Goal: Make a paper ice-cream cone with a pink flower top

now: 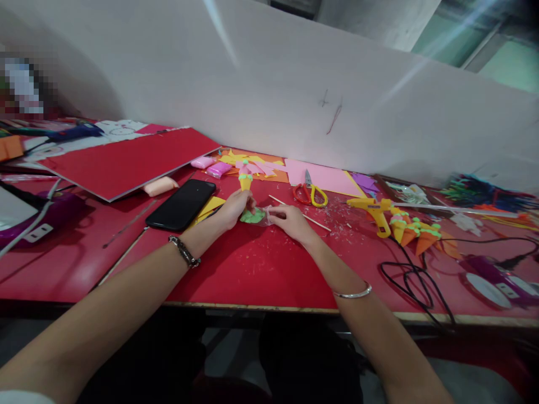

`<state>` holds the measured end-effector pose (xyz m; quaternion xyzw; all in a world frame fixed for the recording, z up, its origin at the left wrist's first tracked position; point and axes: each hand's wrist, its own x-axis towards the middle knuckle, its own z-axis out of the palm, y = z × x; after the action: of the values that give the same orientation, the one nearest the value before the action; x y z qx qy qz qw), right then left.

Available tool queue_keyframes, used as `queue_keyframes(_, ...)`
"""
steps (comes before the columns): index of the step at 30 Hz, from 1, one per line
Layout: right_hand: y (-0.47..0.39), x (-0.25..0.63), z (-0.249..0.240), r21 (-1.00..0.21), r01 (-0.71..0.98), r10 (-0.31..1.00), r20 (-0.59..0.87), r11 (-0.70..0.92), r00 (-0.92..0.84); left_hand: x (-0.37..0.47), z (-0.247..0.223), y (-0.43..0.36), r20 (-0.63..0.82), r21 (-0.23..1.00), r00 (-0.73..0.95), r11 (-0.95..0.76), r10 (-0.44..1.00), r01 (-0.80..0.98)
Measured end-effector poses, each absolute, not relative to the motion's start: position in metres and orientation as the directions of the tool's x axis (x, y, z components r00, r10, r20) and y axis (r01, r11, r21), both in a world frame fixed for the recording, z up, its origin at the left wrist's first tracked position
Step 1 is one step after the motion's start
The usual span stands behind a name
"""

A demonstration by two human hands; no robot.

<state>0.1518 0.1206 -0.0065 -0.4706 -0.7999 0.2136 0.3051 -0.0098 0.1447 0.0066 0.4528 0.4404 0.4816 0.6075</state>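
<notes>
My left hand [238,207] is closed around a small yellow paper cone [245,183], held upright with pink and light green bits on top. Just below those fingers lies a lump of light green clay [252,216] in a clear plastic wrapper [266,217]. The fingertips of my right hand [289,220] pinch the wrapper's right end. Behind that hand, a thin wooden stick [316,223] rests on the red table [252,269]. Whether my left fingers also touch the clay, I cannot tell.
Left of my hands lies a black phone [183,205]. Scissors [310,193] with red and yellow handles are behind. To the right are a yellow glue gun [373,212] with a looped black cord [410,280] and several finished cones [416,231]. A red board [130,160] leans at back left.
</notes>
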Motion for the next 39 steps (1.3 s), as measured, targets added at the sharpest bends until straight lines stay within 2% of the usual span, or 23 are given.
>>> queue_keyframes(11, 0.121, 0.149, -0.004, -0.56, 0.689, 0.887, 0.27, 0.461, -0.375, -0.003, 0.002, 0.135, -0.018, 0.996, 0.189, 0.035, 0.982, -0.086)
queue_keyframes(18, 0.122, 0.149, -0.003, -0.491, 0.713, 0.866, 0.28, 0.499, -0.414, 0.003, 0.005, 0.126, -0.032, 0.997, 0.213, 0.015, 0.977, 0.081)
queue_keyframes(25, 0.122, 0.145, 0.0, -0.432, 0.782, 0.894, 0.231, 0.448, -0.384, 0.003, 0.002, 0.127, 0.025, 0.985, 0.256, -0.067, 0.966, 0.158)
queue_keyframes(29, 0.118, 0.146, 0.003, -0.406, 0.765, 0.866, 0.256, 0.5, -0.43, 0.001, -0.002, 0.131, 0.044, 0.977, 0.258, -0.096, 0.965, 0.192)
queue_keyframes(31, 0.116, 0.149, 0.004, -0.433, 0.741, 0.858, 0.261, 0.513, -0.442, 0.0, -0.003, 0.133, 0.039, 0.978, 0.278, -0.094, 0.96, 0.187)
queue_keyframes(34, 0.116, 0.155, 0.004, -0.543, 0.688, 0.876, 0.282, 0.482, -0.391, 0.0, -0.004, 0.135, 0.05, 0.972, 0.279, -0.111, 0.959, 0.208)
queue_keyframes(39, 0.121, 0.163, 0.005, -0.781, 0.499, 0.924, 0.361, 0.375, -0.13, -0.001, -0.006, 0.135, 0.076, 0.956, 0.283, -0.15, 0.956, 0.252)
